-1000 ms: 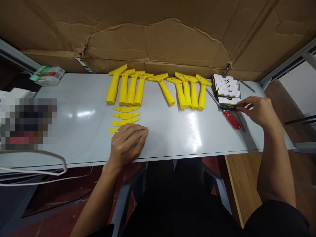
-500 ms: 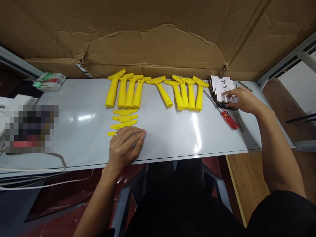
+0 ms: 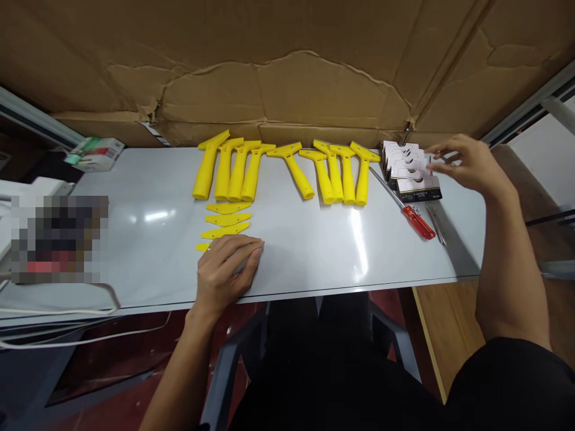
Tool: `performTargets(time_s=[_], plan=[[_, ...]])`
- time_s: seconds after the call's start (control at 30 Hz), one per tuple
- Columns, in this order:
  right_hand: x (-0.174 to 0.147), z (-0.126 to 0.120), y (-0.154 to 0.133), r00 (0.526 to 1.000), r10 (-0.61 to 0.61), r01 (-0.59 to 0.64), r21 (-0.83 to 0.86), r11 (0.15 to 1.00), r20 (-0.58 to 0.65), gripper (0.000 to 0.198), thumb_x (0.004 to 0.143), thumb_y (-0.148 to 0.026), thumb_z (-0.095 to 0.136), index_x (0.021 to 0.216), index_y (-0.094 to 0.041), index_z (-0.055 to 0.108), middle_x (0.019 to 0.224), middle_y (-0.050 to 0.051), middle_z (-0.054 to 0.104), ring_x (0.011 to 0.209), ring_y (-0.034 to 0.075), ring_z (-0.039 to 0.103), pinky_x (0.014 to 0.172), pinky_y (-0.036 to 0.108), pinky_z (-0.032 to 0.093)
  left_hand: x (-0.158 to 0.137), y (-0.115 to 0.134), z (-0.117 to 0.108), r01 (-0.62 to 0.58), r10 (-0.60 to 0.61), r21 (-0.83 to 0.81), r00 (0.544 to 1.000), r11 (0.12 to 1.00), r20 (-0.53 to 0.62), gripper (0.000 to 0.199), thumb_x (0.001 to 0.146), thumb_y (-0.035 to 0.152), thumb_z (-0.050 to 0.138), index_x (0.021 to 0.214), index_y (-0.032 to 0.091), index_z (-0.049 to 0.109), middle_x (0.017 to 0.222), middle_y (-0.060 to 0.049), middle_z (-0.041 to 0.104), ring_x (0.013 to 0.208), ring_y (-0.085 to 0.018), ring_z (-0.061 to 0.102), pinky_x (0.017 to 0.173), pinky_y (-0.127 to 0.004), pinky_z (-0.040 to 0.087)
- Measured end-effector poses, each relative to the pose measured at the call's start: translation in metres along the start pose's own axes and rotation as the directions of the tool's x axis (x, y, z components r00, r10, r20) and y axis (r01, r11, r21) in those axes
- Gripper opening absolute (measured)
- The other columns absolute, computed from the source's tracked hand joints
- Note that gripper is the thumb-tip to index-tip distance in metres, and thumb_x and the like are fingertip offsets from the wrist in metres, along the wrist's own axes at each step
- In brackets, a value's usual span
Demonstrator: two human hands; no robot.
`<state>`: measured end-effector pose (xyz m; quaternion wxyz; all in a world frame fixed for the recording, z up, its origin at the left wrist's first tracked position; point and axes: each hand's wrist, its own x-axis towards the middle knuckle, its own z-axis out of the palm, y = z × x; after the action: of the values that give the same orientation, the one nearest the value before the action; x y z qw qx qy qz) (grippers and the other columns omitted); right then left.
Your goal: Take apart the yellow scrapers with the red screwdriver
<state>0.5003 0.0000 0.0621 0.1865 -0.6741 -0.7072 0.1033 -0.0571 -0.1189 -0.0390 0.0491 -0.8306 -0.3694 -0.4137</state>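
Observation:
My left hand (image 3: 227, 266) rests near the table's front edge, fingers pressed together and nothing visible in them. It partly covers the lowest of several flat yellow plates (image 3: 228, 219) with small holes, lined up one below another. My right hand (image 3: 469, 161) hovers just right of a fanned stack of black-and-white packs (image 3: 406, 161), its thumb and fingers apart and holding nothing I can see. The front pack (image 3: 420, 189) lies lowest, its dark printed edge showing. Left of it are a red-handled screwdriver (image 3: 418, 222) and small screws (image 3: 415, 209).
Several yellow scraper handles (image 3: 236, 173) lie along the table's back, with more (image 3: 339, 173) further right. Metal strips (image 3: 435, 223) lie beside the screwdriver. A small box (image 3: 96, 154) and white cables (image 3: 58, 310) are at left. Cardboard (image 3: 287, 90) stands behind.
My right hand has lifted off the packs and moved up and to the right, its fingers spreading. The front pack now shows further right. My left hand stays in place.

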Motion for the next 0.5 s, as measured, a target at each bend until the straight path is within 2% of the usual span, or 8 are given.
performTargets(time_s=[0.07, 0.13, 0.2, 0.3, 0.4, 0.47, 0.5], plan=[[-0.005, 0.002, 0.008, 0.991, -0.032, 0.048, -0.122, 0.991, 0.13, 0.056, 0.084, -0.035, 0.09, 0.137, -0.022, 0.078, 0.136, 0.013, 0.067, 0.119, 0.011, 0.056, 0.115, 0.03, 0.04, 0.0, 0.0, 0.001, -0.013, 0.013, -0.009, 1.0, 1.0, -0.006, 0.02, 0.099, 0.005, 0.073, 0.11, 0.021, 0.075, 0.099, -0.008, 0.081, 0.09, -0.025, 0.077, 0.08, -0.042, 0.062], [-0.009, 0.009, 0.016, 0.979, -0.027, 0.072, -0.222, 0.972, 0.202, 0.061, 0.077, -0.034, 0.095, 0.135, -0.027, 0.08, 0.144, 0.012, 0.064, 0.133, 0.018, 0.048, 0.125, 0.037, 0.031, 0.001, -0.001, 0.002, -0.017, 0.017, -0.015, 1.0, 1.0, -0.004, 0.021, 0.097, 0.004, 0.073, 0.11, 0.021, 0.075, 0.1, -0.008, 0.081, 0.091, -0.025, 0.077, 0.081, -0.042, 0.062], [-0.012, 0.019, 0.021, 0.975, -0.011, 0.073, -0.276, 0.958, 0.22, 0.062, 0.075, -0.034, 0.096, 0.135, -0.028, 0.08, 0.153, 0.013, 0.056, 0.141, 0.023, 0.039, 0.128, 0.042, 0.028, 0.001, -0.001, 0.003, -0.02, 0.02, -0.01, 1.0, 1.0, -0.009, 0.02, 0.097, 0.004, 0.074, 0.109, 0.02, 0.075, 0.1, -0.009, 0.081, 0.09, -0.026, 0.077, 0.082, -0.042, 0.062], [-0.014, 0.029, 0.027, 0.974, -0.008, 0.08, -0.311, 0.947, 0.226, 0.054, 0.075, -0.033, 0.096, 0.127, -0.026, 0.083, 0.161, 0.013, 0.048, 0.148, 0.026, 0.033, 0.13, 0.045, 0.028, 0.001, 0.0, 0.002, -0.007, 0.007, 0.001, 1.0, 1.0, -0.014, 0.021, 0.097, 0.004, 0.074, 0.11, 0.021, 0.075, 0.099, -0.009, 0.081, 0.09, -0.026, 0.077, 0.082, -0.043, 0.062], [-0.016, 0.025, 0.032, 0.979, -0.068, 0.115, -0.251, 0.961, 0.191, 0.033, 0.078, -0.027, 0.092, 0.11, -0.019, 0.084, 0.16, 0.012, 0.052, 0.151, 0.023, 0.038, 0.133, 0.041, 0.028, 0.0, 0.001, 0.001, 0.018, -0.018, -0.008, 1.0, 1.0, -0.01, 0.021, 0.098, 0.005, 0.074, 0.11, 0.023, 0.075, 0.101, -0.007, 0.081, 0.091, -0.026, 0.077, 0.081, -0.043, 0.062], [-0.017, 0.014, 0.033, 0.986, -0.11, 0.127, -0.139, 0.982, 0.128, 0.021, 0.084, -0.024, 0.087, 0.102, -0.015, 0.08, 0.15, 0.012, 0.061, 0.14, 0.017, 0.051, 0.128, 0.033, 0.034, 0.0, 0.001, 0.002, 0.025, -0.025, -0.011, 1.0, 1.0, -0.013, 0.02, 0.099, 0.006, 0.074, 0.11, 0.023, 0.075, 0.101, -0.006, 0.081, 0.091, -0.025, 0.076, 0.081, -0.042, 0.062], [-0.015, 0.009, 0.033, 0.993, -0.102, 0.107, -0.069, 0.992, 0.063, 0.02, 0.088, -0.026, 0.084, 0.102, -0.014, 0.078, 0.142, 0.012, 0.066, 0.129, 0.013, 0.057, 0.121, 0.029, 0.039, 0.0, 0.001, 0.002, 0.023, -0.023, -0.009, 1.0, 1.0, -0.017, 0.02, 0.099, 0.005, 0.074, 0.109, 0.022, 0.075, 0.101, -0.006, 0.081, 0.091, -0.025, 0.076, 0.081, -0.042, 0.062]])
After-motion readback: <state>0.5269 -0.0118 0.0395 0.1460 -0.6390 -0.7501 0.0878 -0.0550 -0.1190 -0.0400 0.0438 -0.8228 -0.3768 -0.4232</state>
